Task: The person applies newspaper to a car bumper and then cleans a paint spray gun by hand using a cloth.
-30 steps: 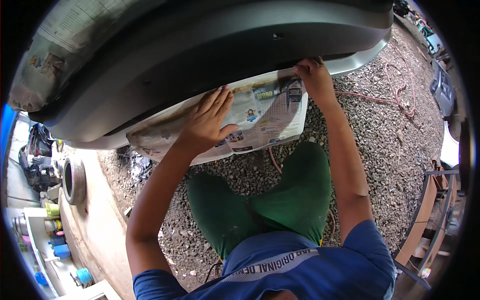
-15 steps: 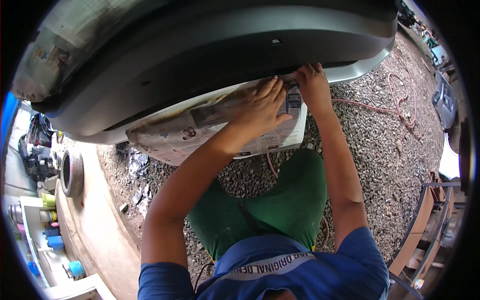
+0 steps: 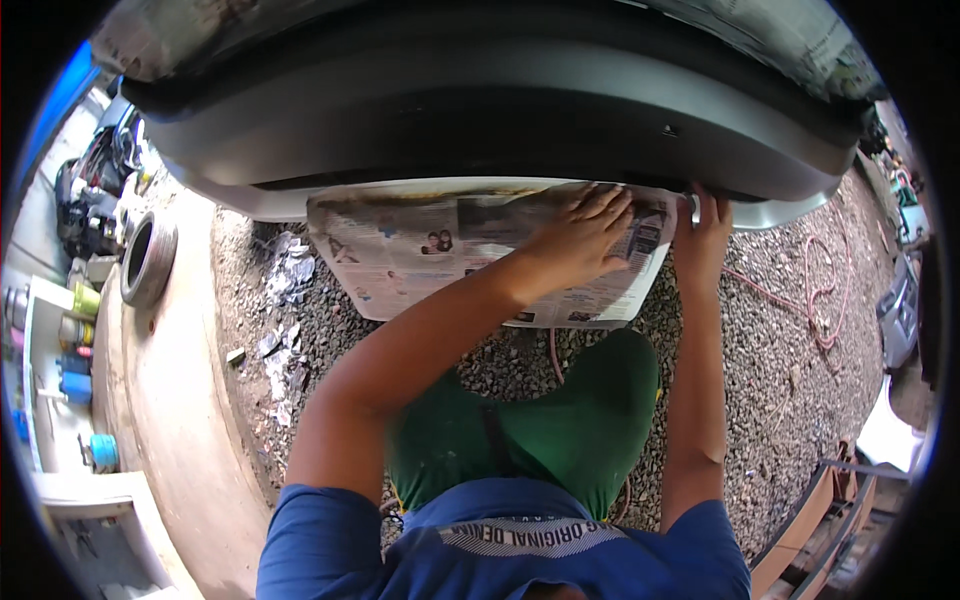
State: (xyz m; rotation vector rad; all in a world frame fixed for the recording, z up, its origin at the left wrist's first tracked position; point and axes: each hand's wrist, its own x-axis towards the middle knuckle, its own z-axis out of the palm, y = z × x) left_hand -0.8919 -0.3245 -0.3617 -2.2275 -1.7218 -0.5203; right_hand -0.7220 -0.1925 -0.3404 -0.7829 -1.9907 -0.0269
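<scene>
A large dark plastic car bumper (image 3: 450,120) with a silver lower strip (image 3: 800,205) spans the upper view. A printed newspaper sheet (image 3: 400,270), stained brown along its top, hangs from the bumper's lower edge. My left hand (image 3: 580,235) lies flat on its right part, fingers stretched toward the seam. At the sheet's top right corner, my right hand (image 3: 702,240) has its fingers bent against the seam; what they pinch is hidden.
Gravel (image 3: 760,380) with a pink hose (image 3: 825,330) and crumpled paper (image 3: 285,270); a concrete strip (image 3: 170,400) with a tire (image 3: 148,260); a shelf of containers (image 3: 75,385); loose car parts (image 3: 90,200); a rack (image 3: 810,525) at right.
My left hand has slid rightward along the newspaper toward my right hand, which stays at the corner. The view has turned, so the bumper now lies more level and lower.
</scene>
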